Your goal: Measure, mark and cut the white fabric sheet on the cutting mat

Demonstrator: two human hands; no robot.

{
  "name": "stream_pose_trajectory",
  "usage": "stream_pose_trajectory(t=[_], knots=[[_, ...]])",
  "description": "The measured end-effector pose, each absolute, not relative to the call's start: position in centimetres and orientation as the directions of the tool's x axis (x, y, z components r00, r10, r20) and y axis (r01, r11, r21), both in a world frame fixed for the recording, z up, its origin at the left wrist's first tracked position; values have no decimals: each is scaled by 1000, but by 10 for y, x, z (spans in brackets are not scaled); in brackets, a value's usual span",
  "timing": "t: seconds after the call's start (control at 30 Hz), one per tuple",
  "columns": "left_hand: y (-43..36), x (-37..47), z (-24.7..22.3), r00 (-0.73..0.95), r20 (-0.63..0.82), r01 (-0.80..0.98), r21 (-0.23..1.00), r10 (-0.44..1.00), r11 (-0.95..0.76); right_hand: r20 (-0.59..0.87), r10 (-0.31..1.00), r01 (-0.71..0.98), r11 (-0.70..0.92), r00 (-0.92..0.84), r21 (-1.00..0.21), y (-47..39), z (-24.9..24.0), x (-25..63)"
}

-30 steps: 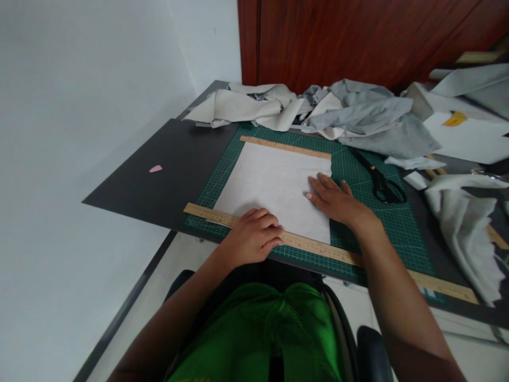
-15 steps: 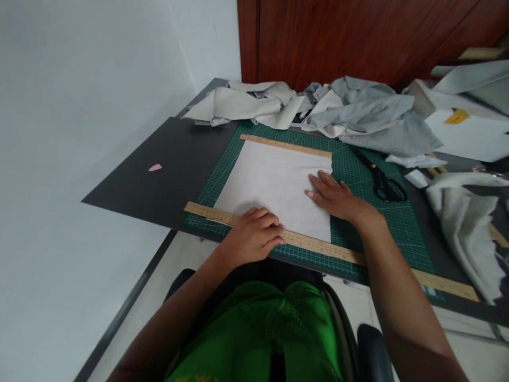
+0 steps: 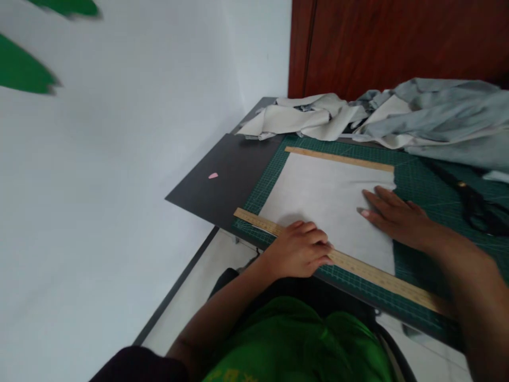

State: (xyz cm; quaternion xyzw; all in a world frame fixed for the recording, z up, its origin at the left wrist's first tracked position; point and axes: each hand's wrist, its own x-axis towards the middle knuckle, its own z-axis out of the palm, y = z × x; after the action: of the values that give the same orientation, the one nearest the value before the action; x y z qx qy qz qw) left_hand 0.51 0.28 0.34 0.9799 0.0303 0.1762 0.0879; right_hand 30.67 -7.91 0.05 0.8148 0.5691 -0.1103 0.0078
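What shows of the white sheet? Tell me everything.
The white sheet is roughly four-sided and looks like thin fabric. It lies flat on the green cutting mat, with slight creases and an uneven right edge near its far corner. The far wooden ruler lines one edge; the near ruler crosses the opposite. The right hand rests palm-down on it.

Sheet [image 3: 318,185] on mat [image 3: 417,178] | ruler [image 3: 369,271] along near edge | scissors [image 3: 469,200] right | cloths [image 3: 437,114] behind

Nothing legible — near ruler [image 3: 369,272] included.
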Motion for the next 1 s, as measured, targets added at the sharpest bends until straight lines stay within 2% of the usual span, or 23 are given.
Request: stream_pose_trajectory(t=[0.33, 0.47, 1.0], knots=[[2, 4, 5, 944, 318, 24, 190, 85, -981, -200, 911, 922, -380, 361, -68, -77, -5, 304], [2, 4, 5, 945, 319, 17, 184, 76, -983, -221, 905, 918, -388, 363, -80, -78, -3, 303], [2, 3, 4, 943, 323, 13, 197, 78, -980, -154, 926, 927, -362, 345, -103, -80, -14, 312]])
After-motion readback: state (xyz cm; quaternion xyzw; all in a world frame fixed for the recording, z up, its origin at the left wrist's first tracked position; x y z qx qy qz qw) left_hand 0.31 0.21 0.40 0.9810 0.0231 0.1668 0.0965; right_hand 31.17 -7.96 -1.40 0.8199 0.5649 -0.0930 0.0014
